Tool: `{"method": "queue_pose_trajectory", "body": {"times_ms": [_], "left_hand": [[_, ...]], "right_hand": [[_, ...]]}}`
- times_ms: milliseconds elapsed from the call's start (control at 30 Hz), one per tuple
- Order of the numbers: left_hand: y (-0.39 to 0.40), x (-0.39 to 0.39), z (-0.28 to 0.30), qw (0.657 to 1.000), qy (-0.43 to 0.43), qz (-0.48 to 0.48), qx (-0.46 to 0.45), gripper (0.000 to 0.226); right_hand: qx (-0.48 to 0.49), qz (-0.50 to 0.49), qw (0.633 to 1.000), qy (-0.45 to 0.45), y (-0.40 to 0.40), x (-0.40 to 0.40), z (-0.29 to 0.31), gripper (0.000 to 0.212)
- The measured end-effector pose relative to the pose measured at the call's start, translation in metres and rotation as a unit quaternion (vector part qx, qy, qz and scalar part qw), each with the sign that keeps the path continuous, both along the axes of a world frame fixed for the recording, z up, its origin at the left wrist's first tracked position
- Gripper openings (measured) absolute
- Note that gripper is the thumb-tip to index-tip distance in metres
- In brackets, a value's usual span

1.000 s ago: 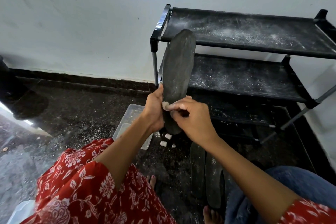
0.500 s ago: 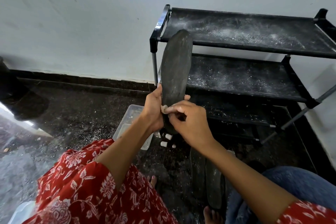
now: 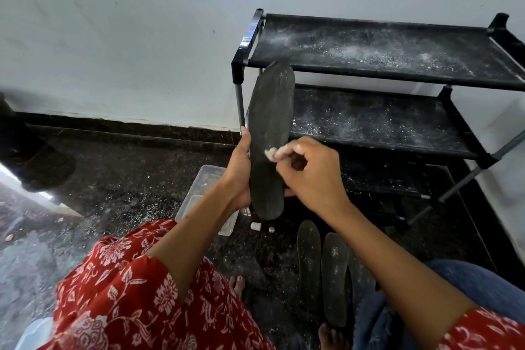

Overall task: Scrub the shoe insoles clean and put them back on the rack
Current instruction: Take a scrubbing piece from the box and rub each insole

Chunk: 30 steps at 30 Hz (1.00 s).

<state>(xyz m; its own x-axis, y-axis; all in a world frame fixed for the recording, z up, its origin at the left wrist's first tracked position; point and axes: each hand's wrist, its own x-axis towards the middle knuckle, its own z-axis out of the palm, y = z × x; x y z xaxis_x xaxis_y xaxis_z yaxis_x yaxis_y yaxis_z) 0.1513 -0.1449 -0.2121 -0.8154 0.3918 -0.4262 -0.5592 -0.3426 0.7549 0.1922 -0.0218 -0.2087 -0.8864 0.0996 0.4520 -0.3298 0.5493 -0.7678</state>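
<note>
White wall behind dusty black rack [image 3: 369, 48], left hand [image 3: 240, 172] gripping upright insole [image 3: 270, 136], right hand [image 3: 308, 176] pinching white wad [image 3: 270, 153] against it

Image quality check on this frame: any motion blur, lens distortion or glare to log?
Head view: right hand and its white wad are motion-blurred; held insole is sharper; wide-angle bending curves the rack rails and wall line; bright patch at the left edge; soft daylight, no hard shadows.

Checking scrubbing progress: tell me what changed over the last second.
The right hand, pinching a small white scrub piece, moved up the insole from near its lower end toward the middle. The left hand still grips the upright insole; the insoles on the floor and rack are unchanged.
</note>
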Motion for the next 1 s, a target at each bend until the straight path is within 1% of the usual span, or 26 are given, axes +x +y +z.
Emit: {"method": "queue_pose_trajectory", "body": {"times_ms": [100, 200, 300, 433, 500, 567, 633, 700, 767, 833, 900, 1000], "left_hand": [[0.003, 0.004, -0.001, 0.999, -0.019, -0.043, -0.017, 0.074], [0.005, 0.006, -0.001, 0.997, -0.021, -0.063, -0.037, 0.073], [0.007, 0.007, -0.001, 0.996, -0.022, -0.07, -0.047, 0.07], [0.006, 0.004, -0.007, 0.999, -0.004, -0.02, -0.046, 0.061], [0.004, 0.003, -0.008, 0.998, 0.011, 0.0, -0.055, 0.062], [0.002, 0.002, -0.009, 0.999, 0.019, 0.006, -0.044, 0.065], [0.001, 0.001, -0.008, 0.999, 0.016, 0.011, -0.027, 0.062], [0.003, 0.003, -0.006, 1.0, 0.002, -0.017, -0.015, 0.061], [0.005, 0.005, -0.005, 0.999, -0.002, -0.041, -0.024, 0.062], [0.007, 0.006, -0.006, 0.999, 0.005, -0.027, -0.023, 0.059], [0.006, 0.003, -0.008, 1.0, 0.017, 0.002, -0.011, 0.057], [0.001, 0.0, -0.008, 1.0, 0.027, 0.007, -0.003, 0.064]], "right_hand": [[0.04, -0.053, 0.998, 0.02, 0.006, -0.008, -0.003, 0.015], [0.093, -0.068, 0.992, 0.047, 0.009, -0.01, -0.006, 0.015], [0.126, -0.046, 0.99, 0.051, 0.007, -0.009, -0.01, 0.013], [0.159, -0.002, 0.987, 0.028, -0.005, 0.002, -0.018, 0.018], [0.154, 0.037, 0.987, -0.007, -0.011, 0.009, -0.021, 0.016], [0.122, 0.079, 0.989, -0.039, -0.012, 0.012, -0.019, 0.014], [0.078, 0.054, 0.995, -0.001, -0.01, 0.008, -0.014, 0.012], [0.036, -0.012, 0.998, 0.049, -0.005, 0.0, -0.009, 0.013], [0.046, -0.042, 0.996, 0.063, -0.003, -0.007, -0.006, 0.013], [0.091, -0.024, 0.994, 0.051, -0.006, -0.008, -0.008, 0.016], [0.114, 0.011, 0.993, 0.035, -0.014, -0.002, -0.013, 0.021], [0.09, 0.034, 0.995, 0.031, -0.025, 0.011, -0.017, 0.019]]}}
